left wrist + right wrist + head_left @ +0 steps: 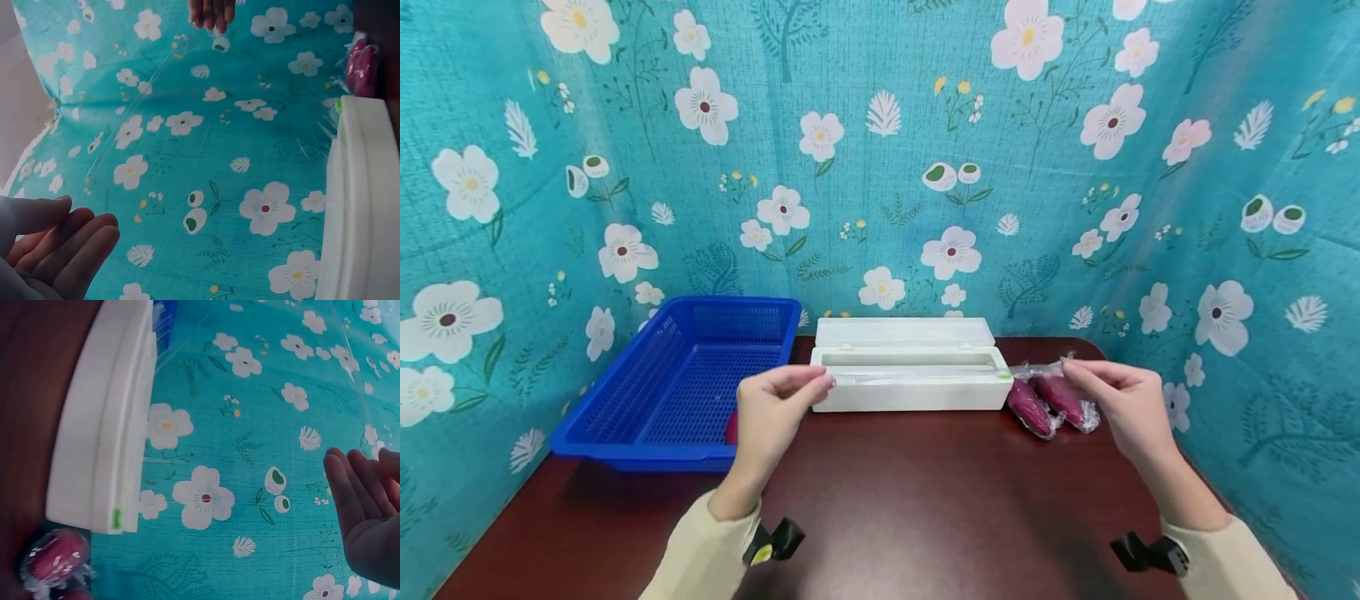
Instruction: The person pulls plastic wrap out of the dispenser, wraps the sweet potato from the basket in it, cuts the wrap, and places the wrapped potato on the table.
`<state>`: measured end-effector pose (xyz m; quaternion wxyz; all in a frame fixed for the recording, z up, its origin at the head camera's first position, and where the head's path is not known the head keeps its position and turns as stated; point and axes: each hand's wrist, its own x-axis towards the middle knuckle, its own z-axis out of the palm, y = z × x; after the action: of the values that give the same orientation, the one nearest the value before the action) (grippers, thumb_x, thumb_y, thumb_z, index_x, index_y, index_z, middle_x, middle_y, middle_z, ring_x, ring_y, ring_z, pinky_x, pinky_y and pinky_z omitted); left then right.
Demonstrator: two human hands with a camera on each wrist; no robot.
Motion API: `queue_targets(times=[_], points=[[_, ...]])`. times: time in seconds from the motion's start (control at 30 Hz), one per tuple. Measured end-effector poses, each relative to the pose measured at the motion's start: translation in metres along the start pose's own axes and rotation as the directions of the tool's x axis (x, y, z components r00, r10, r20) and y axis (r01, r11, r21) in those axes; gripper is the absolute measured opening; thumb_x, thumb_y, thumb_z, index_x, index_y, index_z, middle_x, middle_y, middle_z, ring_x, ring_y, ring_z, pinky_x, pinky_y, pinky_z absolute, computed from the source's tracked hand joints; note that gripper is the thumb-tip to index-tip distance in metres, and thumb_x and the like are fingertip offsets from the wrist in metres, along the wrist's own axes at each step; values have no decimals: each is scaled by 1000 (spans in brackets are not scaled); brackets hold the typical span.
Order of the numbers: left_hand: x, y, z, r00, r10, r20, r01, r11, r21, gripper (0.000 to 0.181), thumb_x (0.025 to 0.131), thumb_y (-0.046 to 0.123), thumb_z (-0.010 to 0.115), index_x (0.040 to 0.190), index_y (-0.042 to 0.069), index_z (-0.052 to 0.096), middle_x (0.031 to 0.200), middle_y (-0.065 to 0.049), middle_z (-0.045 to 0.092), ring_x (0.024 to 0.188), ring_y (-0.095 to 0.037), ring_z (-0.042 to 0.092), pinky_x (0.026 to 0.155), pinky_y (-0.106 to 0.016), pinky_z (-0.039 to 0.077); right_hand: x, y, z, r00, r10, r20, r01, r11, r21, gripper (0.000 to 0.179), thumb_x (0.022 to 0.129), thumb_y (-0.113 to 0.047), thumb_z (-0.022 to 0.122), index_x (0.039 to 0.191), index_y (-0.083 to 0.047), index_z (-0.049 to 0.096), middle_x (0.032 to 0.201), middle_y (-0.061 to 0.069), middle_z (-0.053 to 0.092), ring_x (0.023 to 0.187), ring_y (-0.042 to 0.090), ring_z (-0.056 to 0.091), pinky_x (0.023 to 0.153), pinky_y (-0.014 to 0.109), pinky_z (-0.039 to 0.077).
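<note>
Clear cling film point(1039, 369) stretches between both hands, in front of a long white wrap dispenser box point(910, 395) whose lid stands up. My left hand point(775, 412) pinches one end of the film's near edge between thumb and fingertips. The other end is pinched by my right hand point(1126, 408). In the left wrist view, the edge of the film point(134, 103) runs as a thin bright line from hand to hand. How far the film reaches back into the box is hard to see. Two film-wrapped reddish-purple sweet potatoes point(1032, 410) lie right of the box.
A blue perforated basket point(625, 451) stands on the left, with a red item point(732, 428) partly hidden behind my left hand. The dark brown table point(917, 500) backs onto a teal flowered cloth point(865, 242), which also hangs along both sides.
</note>
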<state>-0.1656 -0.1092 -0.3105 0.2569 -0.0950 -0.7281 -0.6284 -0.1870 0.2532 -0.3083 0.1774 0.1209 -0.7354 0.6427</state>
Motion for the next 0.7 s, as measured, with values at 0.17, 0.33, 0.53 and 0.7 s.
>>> queue_targets(times=[0.17,0.33,0.53,0.7], points=[[-28,-16,-5,998,54,11,-54,996,77,9,69,5,76,76,2,72,69,-3,67,62,-11,63,55,-23,49,-28,8,-9,993,55,103,-49,997,-66,17,86,-5,57,96,5,66,76,5,68,69,18,66,66,21,49],[-56,-31,-4,994,77,73,-85,990,113,7,67,5,77,71,8,72,65,5,66,60,-6,61,52,-20,48,-54,29,-17,983,61,176,-50,996,-68,12,85,3,56,88,10,65,70,11,67,62,22,65,60,26,51],[-86,-56,-7,976,73,204,-123,963,241,9,65,5,77,69,12,71,64,7,66,55,3,55,48,-15,44,-71,74,-30,924,44,381,-66,997,44,15,84,6,55,89,2,68,75,10,67,62,22,65,53,37,51],[-99,-71,-14,937,-89,337,-42,931,362,15,69,12,76,83,9,73,61,12,62,49,5,45,43,-18,38,-77,74,-24,850,100,518,-103,994,-24,26,84,9,52,98,-6,68,75,5,67,58,23,64,49,40,50]])
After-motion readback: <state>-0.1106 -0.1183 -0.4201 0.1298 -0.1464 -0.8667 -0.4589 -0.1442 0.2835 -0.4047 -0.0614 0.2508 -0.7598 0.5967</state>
